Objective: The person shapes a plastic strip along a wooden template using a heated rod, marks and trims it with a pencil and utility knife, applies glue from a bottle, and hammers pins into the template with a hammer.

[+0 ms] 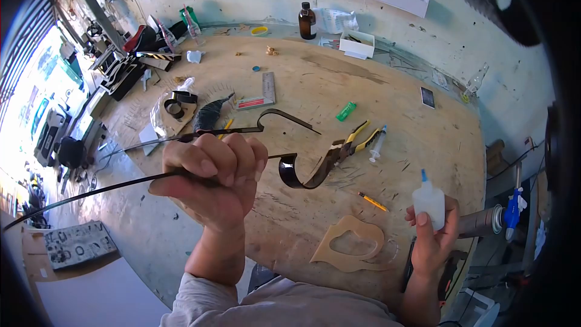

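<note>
Strip: one dark, glossy strip, gripped in the left hand, with its curled end beyond the knuckles and its long tail running out past the thumb; raised above the tabletop, probably to give the bends free room.
Left hand: closed, fingers curled down, strip pinched against the thumb.
Second strip: one, hooked, just beyond the left knuckles; whether the hand holds it too, cannot tell.
Bottle: one, white and translucent, in the right hand; blue nozzle upward, likely against drips.
Right hand: wrapped round the bottle, thumb pressed on its near face.
Pliers: one pair, yellow-handled, between the hands and farther off, near the curled end, presumably for easy reach.
Syringe: one, beside the pliers, beyond the right hand.
Pencil: one, orange, left of the right hand.
Cutout: one, tan, flat, between the forearms.
Lettering: marks on the grey slab, left of the left wrist, and on the green tube, beyond the pliers; neither legible. Brands: none readable.
</note>
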Demonstrator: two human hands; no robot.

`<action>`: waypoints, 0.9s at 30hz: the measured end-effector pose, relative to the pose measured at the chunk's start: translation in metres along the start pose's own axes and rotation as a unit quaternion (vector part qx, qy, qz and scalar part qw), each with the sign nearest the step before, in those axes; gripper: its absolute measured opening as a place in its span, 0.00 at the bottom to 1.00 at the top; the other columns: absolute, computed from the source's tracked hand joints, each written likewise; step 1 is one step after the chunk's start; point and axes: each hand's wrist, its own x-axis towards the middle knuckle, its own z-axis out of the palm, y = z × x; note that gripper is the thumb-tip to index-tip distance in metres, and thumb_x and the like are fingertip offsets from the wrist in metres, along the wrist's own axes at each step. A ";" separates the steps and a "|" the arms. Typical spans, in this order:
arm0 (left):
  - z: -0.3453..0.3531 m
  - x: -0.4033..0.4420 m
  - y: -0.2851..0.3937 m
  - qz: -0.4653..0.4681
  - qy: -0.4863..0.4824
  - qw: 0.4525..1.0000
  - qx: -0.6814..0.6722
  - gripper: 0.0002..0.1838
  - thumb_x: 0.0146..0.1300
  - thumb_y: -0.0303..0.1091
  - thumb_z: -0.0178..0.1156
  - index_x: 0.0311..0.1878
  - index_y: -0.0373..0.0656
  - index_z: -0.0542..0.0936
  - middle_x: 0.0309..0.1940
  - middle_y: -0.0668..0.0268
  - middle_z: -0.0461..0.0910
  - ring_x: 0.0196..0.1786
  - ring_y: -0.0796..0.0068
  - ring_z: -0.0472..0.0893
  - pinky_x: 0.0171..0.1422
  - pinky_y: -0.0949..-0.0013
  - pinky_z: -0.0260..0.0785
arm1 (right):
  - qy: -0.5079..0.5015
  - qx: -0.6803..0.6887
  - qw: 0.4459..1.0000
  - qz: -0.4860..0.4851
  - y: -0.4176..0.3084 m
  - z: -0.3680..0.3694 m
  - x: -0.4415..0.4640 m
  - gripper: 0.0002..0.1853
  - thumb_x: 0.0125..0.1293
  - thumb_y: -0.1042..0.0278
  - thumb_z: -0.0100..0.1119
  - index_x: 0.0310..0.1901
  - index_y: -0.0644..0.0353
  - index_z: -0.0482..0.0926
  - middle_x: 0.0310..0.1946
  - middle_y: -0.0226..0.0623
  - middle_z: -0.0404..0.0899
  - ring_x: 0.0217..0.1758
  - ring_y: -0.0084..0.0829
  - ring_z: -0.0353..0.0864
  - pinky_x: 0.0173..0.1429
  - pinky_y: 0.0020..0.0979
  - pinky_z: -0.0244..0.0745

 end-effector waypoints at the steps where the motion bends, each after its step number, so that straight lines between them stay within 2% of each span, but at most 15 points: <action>1: 0.001 0.000 0.001 -0.007 0.006 1.000 -0.013 0.34 0.79 0.75 0.39 0.45 0.51 0.70 0.24 0.70 0.64 0.23 0.71 0.63 0.34 0.55 0.67 | -0.009 0.011 1.000 0.006 -0.002 0.002 -0.001 0.23 0.72 0.62 0.74 0.57 0.68 0.74 0.43 0.41 0.85 0.40 0.25 0.85 0.49 0.30 0.81; 4: 0.005 -0.001 0.003 -0.010 0.018 0.999 -0.041 0.34 0.78 0.76 0.41 0.43 0.50 0.70 0.22 0.70 0.62 0.21 0.71 0.61 0.31 0.56 0.65 | -0.028 0.027 0.999 0.018 -0.005 0.006 -0.002 0.26 0.69 0.57 0.79 0.54 0.67 0.76 0.41 0.37 0.85 0.40 0.21 0.81 0.47 0.26 0.77; 7: 0.010 0.000 0.005 -0.016 -0.024 0.998 -0.057 0.32 0.80 0.74 0.42 0.43 0.52 0.72 0.25 0.73 0.62 0.24 0.74 0.59 0.32 0.62 0.62 | -0.030 0.029 0.999 0.017 -0.004 0.008 0.000 0.28 0.66 0.53 0.83 0.51 0.67 0.79 0.39 0.32 0.84 0.39 0.18 0.78 0.44 0.24 0.72; 9: 0.013 -0.002 0.006 -0.018 -0.026 0.998 -0.062 0.32 0.80 0.75 0.42 0.43 0.52 0.71 0.25 0.73 0.62 0.24 0.74 0.59 0.32 0.62 0.62 | -0.028 0.052 0.998 0.018 -0.014 0.016 0.006 0.28 0.65 0.51 0.83 0.49 0.66 0.80 0.38 0.30 0.83 0.39 0.17 0.76 0.43 0.23 0.70; 19: 0.018 -0.009 0.012 -0.052 0.000 0.995 -0.084 0.32 0.82 0.74 0.40 0.40 0.53 0.68 0.23 0.74 0.60 0.23 0.77 0.57 0.30 0.68 0.59 | -0.046 0.077 0.996 -0.007 -0.031 0.037 0.007 0.25 0.67 0.54 0.81 0.49 0.67 0.80 0.37 0.31 0.84 0.37 0.16 0.77 0.42 0.23 0.71; 22: 0.014 -0.010 0.013 -0.065 0.015 0.993 -0.092 0.31 0.82 0.73 0.40 0.40 0.53 0.69 0.25 0.75 0.60 0.25 0.77 0.58 0.33 0.67 0.60 | -0.046 0.071 0.996 -0.020 -0.028 0.036 0.006 0.24 0.68 0.56 0.80 0.51 0.68 0.80 0.39 0.32 0.84 0.38 0.17 0.78 0.42 0.24 0.72; 25: 0.006 -0.016 0.008 -0.062 0.077 0.988 -0.120 0.30 0.85 0.71 0.37 0.47 0.52 0.71 0.29 0.70 0.66 0.29 0.72 0.65 0.39 0.58 0.68 | -0.030 0.062 0.997 -0.024 -0.023 0.031 0.013 0.23 0.70 0.59 0.78 0.53 0.68 0.79 0.41 0.34 0.85 0.39 0.20 0.81 0.43 0.25 0.75; 27: 0.007 -0.017 0.008 -0.055 0.137 0.985 -0.086 0.21 0.89 0.58 0.40 0.56 0.52 0.72 0.35 0.69 0.70 0.35 0.71 0.70 0.48 0.54 0.73 | -0.017 0.054 0.998 0.000 -0.025 0.029 0.023 0.21 0.71 0.62 0.75 0.54 0.68 0.78 0.42 0.36 0.86 0.42 0.22 0.84 0.45 0.27 0.78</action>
